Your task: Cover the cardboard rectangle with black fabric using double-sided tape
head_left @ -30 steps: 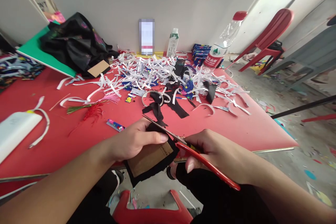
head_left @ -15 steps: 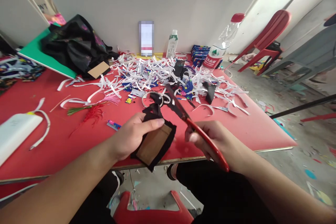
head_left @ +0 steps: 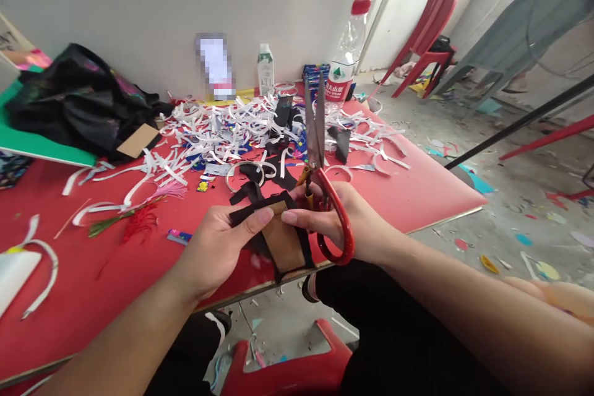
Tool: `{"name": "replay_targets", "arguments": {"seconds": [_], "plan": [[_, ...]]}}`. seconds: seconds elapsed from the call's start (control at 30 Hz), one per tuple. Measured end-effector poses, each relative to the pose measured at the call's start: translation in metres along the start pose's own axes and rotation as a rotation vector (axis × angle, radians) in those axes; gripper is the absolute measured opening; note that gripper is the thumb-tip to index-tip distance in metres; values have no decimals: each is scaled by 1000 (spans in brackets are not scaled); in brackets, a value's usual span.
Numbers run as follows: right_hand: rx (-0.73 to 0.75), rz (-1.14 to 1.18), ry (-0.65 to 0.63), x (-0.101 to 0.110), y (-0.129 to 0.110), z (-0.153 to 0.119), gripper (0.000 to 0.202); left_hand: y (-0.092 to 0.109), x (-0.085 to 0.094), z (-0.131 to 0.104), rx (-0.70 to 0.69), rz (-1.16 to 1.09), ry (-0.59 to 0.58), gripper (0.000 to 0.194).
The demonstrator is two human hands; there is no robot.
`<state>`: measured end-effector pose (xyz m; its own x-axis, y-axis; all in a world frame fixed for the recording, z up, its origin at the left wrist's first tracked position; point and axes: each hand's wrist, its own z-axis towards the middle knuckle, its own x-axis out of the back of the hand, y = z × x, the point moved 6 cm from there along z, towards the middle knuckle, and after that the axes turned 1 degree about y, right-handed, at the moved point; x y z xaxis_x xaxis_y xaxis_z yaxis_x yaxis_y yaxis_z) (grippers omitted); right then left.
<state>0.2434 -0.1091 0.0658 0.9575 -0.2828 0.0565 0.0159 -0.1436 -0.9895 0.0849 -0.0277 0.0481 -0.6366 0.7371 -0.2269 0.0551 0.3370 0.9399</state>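
Note:
My left hand [head_left: 218,247] pinches a small brown cardboard piece wrapped in black fabric [head_left: 283,241], held over the near edge of the red table [head_left: 417,198]. My right hand [head_left: 346,223] grips red-handled scissors [head_left: 320,154], whose closed blades point straight up and away from me. The right thumb and fingertips also touch the cardboard piece's top edge, next to my left thumb. Black fabric strips [head_left: 260,189] hang off the piece and lie on the table just behind it.
A heap of white paper strips [head_left: 223,130] covers the table's middle. Behind it stand a clear bottle with red cap [head_left: 346,55] and a small white bottle [head_left: 265,69]. A black bag [head_left: 78,102] lies far left; red chair [head_left: 420,31] at right; red stool [head_left: 288,365] below.
The scissors swung from lying across the cardboard piece to pointing straight up. My right hand moved in to touch the piece. The view shifted right.

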Motion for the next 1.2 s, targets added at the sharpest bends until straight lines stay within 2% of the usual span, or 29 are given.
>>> {"name": "replay_targets", "arguments": {"seconds": [0.1,0.17,0.27,0.37,0.57,0.67,0.73,0.77,0.87,1.03,1.2], "plan": [[-48,49,-19,-4,1,5,47,3,8,3,-42,-7,147,32],[-59,90,7,-1,3,10,49,6,14,5,-70,-16,193,30],[3,100,83,9,0,16,49,9,14,7,-29,128,110,32],[96,48,88,13,-6,15,47,10,11,6,35,301,10,37],[245,-164,59,3,-18,5,48,9,1,0,66,473,-59,22],[255,-144,203,11,-19,4,57,10,8,4,15,449,78,19],[204,-102,271,18,-16,4,63,15,17,6,-93,275,229,24],[165,-101,264,21,-13,4,66,18,21,7,-150,161,287,27],[42,-179,119,20,-3,2,72,28,24,8,-274,-117,324,25],[-104,-339,-183,11,4,-10,70,40,23,-1,-351,-226,282,12],[-155,-497,-262,6,-3,-17,69,41,29,-5,-413,-245,352,16]]}}
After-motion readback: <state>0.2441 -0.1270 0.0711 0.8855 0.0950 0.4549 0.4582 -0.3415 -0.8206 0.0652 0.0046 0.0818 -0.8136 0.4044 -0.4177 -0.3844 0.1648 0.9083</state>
